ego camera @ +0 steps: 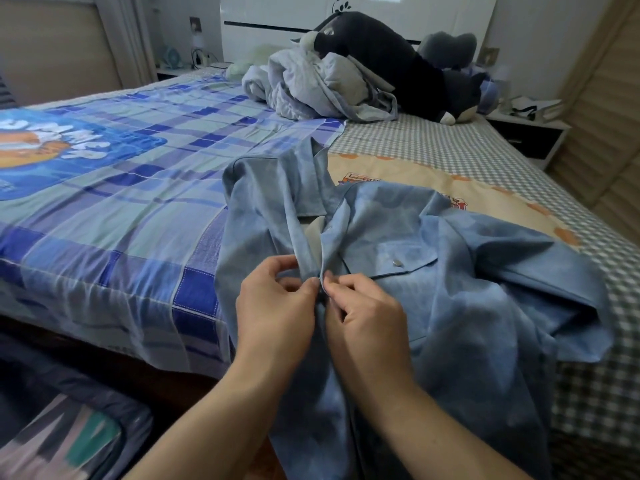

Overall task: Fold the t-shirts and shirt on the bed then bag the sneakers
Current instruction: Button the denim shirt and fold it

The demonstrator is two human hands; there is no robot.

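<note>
I pinch the front edges of the blue shirt (433,271) between both hands: my left hand (277,306) grips the left placket with thumb and curled fingers, and my right hand (367,313) pinches the right placket just beside it, so the two hands nearly touch at the middle of the garment. The fingertips meet at the fabric, but whether a button sits between them I cannot tell.

The shirt lies spread on the near edge of the bed (519,168), its lower part hanging over the side toward me. Its collar area opens above my hands, showing a pale inner patch. One sleeve bunches up to the left of the collar, and the other falls to the right across the checked sheet (433,143). A small round metal snap (397,262) shows on the chest pocket flap, to the right of my hands.

Left of the shirt, a blue plaid blanket (121,202) with a cartoon print covers most of the mattress. Farther back, a crumpled heap of pale grey-blue bedding (311,88) lies near the white headboard (346,15), with a dark plush toy (398,60) resting against and behind it. A nightstand (526,133) stands at the far right of the bed. At the lower left, beside the bed, sits a dark fabric bag (69,427) with a striped pattern.
</note>
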